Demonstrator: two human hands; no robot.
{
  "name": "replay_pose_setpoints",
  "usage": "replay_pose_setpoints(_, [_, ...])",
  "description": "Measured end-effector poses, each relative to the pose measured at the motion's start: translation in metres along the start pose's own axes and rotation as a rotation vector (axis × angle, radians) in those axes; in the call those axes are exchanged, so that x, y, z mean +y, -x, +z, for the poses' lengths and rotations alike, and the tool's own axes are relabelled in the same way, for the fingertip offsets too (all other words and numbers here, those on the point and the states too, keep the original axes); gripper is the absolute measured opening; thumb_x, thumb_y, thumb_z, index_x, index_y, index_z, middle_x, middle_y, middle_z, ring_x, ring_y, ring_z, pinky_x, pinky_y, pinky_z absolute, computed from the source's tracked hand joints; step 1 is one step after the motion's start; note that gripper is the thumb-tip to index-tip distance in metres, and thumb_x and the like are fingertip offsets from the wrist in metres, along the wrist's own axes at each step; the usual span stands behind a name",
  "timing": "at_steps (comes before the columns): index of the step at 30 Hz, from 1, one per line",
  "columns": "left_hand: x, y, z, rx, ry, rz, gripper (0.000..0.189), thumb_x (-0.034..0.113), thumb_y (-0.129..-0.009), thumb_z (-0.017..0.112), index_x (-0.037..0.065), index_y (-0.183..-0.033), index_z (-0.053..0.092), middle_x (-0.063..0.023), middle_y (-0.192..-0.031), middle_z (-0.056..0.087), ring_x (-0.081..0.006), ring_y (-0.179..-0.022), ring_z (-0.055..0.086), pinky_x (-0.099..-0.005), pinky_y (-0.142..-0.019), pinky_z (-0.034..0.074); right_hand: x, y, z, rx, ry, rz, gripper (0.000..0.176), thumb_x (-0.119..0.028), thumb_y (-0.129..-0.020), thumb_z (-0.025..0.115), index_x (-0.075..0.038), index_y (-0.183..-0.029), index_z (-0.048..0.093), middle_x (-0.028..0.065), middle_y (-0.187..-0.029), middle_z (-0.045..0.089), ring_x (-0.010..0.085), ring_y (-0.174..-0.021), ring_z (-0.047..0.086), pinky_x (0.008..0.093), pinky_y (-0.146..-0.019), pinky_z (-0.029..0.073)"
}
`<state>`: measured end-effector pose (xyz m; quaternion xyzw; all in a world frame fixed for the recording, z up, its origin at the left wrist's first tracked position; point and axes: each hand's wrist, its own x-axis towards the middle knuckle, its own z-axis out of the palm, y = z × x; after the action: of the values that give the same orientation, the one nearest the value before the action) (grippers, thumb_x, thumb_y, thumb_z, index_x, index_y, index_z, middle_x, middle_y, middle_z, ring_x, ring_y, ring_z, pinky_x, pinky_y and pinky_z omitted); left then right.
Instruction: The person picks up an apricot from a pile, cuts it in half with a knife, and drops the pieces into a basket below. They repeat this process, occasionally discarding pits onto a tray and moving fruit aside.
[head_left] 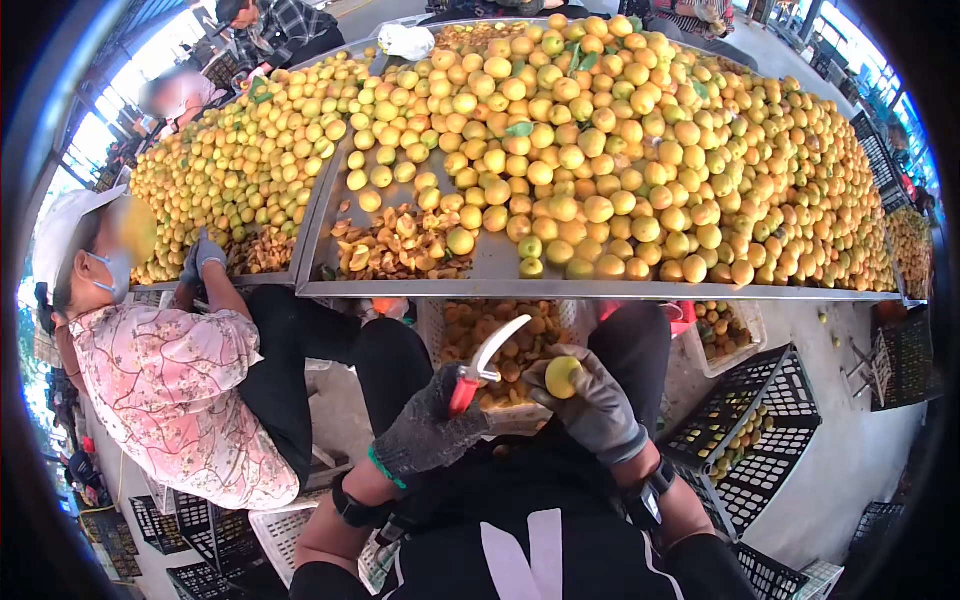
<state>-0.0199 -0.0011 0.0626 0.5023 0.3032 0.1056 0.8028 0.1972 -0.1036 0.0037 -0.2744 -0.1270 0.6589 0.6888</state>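
My left hand (425, 428), in a dark glove, grips a curved knife (487, 358) with a red handle, blade pointing up and right. My right hand (592, 402), also gloved, holds a yellow-green apricot (562, 377) between thumb and fingers, just right of the blade. Both hands hover over my lap, above a white crate of cut apricot halves (505, 340). In front of me a metal table (500, 270) carries a big heap of whole apricots (620, 140) and a small pile of pits and scraps (395, 245).
A co-worker in a floral shirt (170, 390) sits at my left, gloved hand on a second fruit-laden table (240, 160). Black plastic crates (750, 430) stand on the floor at right, more at lower left. Other people work at the far side.
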Motion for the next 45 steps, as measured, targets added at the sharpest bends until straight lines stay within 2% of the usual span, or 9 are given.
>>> replay_pose_setpoints(3, [0.009, 0.002, 0.017, 0.153, -0.279, -0.061, 0.053, 0.006, -0.087, 0.064, 0.005, -0.136, 0.041, -0.0077, -0.087, 0.060, -0.0145, -0.073, 0.061, -0.0279, -0.061, 0.050, 0.002, -0.007, -0.004, -0.129, -0.157, 0.031, 0.047, -0.023, -0.090, 0.066, -0.007, -0.128, 0.044, 0.0108, -0.123, 0.055, 0.0198, -0.106, 0.057, 0.0315, -0.094, 0.044])
replay_pose_setpoints(5, [-0.009, -0.004, 0.015, 0.174, -0.838, 0.472, 0.049, 0.007, -0.086, 0.066, 0.004, -0.131, 0.048, -0.0132, -0.099, 0.064, -0.0193, -0.085, 0.064, -0.0337, -0.074, 0.053, 0.006, -0.006, 0.002, -0.112, -0.065, -0.116, 0.052, -0.018, -0.086, 0.071, -0.008, -0.129, 0.045, 0.0077, -0.121, 0.055, 0.0167, -0.105, 0.056, 0.0296, -0.092, 0.044])
replay_pose_setpoints(6, [-0.011, -0.003, 0.017, 0.205, -0.801, 0.395, 0.046, 0.008, -0.084, 0.068, 0.002, -0.127, 0.052, -0.0187, -0.111, 0.063, -0.0274, -0.096, 0.065, -0.0360, -0.086, 0.051, 0.005, -0.005, 0.007, -0.115, -0.065, -0.118, 0.052, -0.018, -0.086, 0.071, -0.008, -0.129, 0.045, 0.0077, -0.121, 0.055, 0.0167, -0.105, 0.056, 0.0296, -0.092, 0.044])
replay_pose_setpoints(9, [-0.019, -0.008, 0.014, 0.276, -0.960, 0.607, 0.050, 0.022, -0.085, 0.069, 0.006, -0.130, 0.052, -0.0207, -0.100, 0.066, -0.0373, -0.089, 0.066, -0.0394, -0.072, 0.054, 0.001, 0.000, 0.024, -0.093, 0.234, -0.129, 0.054, -0.016, -0.077, 0.079, -0.008, -0.122, 0.050, 0.0076, -0.119, 0.055, 0.0180, -0.105, 0.057, 0.0311, -0.091, 0.047])
replay_pose_setpoints(13, [-0.021, -0.001, 0.014, 0.252, -1.120, 0.671, 0.044, 0.025, -0.086, 0.068, 0.004, -0.123, 0.056, -0.0192, -0.083, 0.066, -0.0351, -0.073, 0.067, -0.0395, -0.062, 0.053, 0.007, -0.004, 0.023, -0.076, 0.264, -0.163, 0.046, -0.001, -0.076, 0.075, -0.007, -0.115, 0.053, 0.0056, -0.115, 0.053, 0.0181, -0.105, 0.056, 0.0319, -0.090, 0.049])
replay_pose_setpoints(28, [-0.036, 0.001, 0.018, 0.332, -1.242, 0.662, 0.034, 0.036, -0.084, 0.069, 0.004, -0.094, 0.065, -0.0143, -0.065, 0.061, -0.0301, -0.056, 0.063, -0.0384, -0.048, 0.048, 0.017, 0.006, 0.043, -0.147, 0.196, -0.127, 0.039, -0.001, -0.081, 0.071, -0.008, -0.113, 0.051, 0.0061, -0.112, 0.054, 0.0252, -0.113, 0.056, 0.0365, -0.092, 0.049])
replay_pose_setpoints(40, [-0.029, -0.001, 0.014, 0.097, -1.115, 0.100, 0.035, 0.033, -0.085, 0.063, 0.004, -0.105, 0.060, -0.0222, -0.087, 0.064, -0.0389, -0.084, 0.063, -0.0453, -0.070, 0.050, 0.015, -0.004, 0.034, -0.283, 0.550, -0.083, 0.045, 0.008, -0.077, 0.070, -0.006, -0.114, 0.050, 0.0087, -0.115, 0.058, 0.0215, -0.118, 0.052, 0.0370, -0.103, 0.039])
replay_pose_setpoints(43, [-0.022, -0.002, 0.024, -0.011, -0.751, 0.044, 0.035, 0.032, -0.087, 0.062, 0.003, -0.108, 0.060, -0.0244, -0.097, 0.063, -0.0370, -0.097, 0.062, -0.0421, -0.080, 0.050, 0.017, -0.011, 0.028, -0.419, 0.179, -0.044, 0.045, 0.011, -0.075, 0.068, -0.006, -0.114, 0.050, 0.0097, -0.114, 0.059, 0.0208, -0.119, 0.052, 0.0372, -0.105, 0.036])
replay_pose_setpoints(45, [-0.032, -0.006, 0.023, -0.069, -0.542, 0.084, 0.037, 0.033, -0.087, 0.065, 0.004, -0.109, 0.062, -0.0222, -0.103, 0.064, -0.0346, -0.100, 0.062, -0.0397, -0.084, 0.049, 0.005, -0.015, 0.038, -0.348, 0.113, 0.139, 0.048, 0.011, -0.069, 0.072, -0.008, -0.108, 0.053, 0.0116, -0.110, 0.063, 0.0312, -0.131, 0.042, 0.0494, -0.115, 0.015])
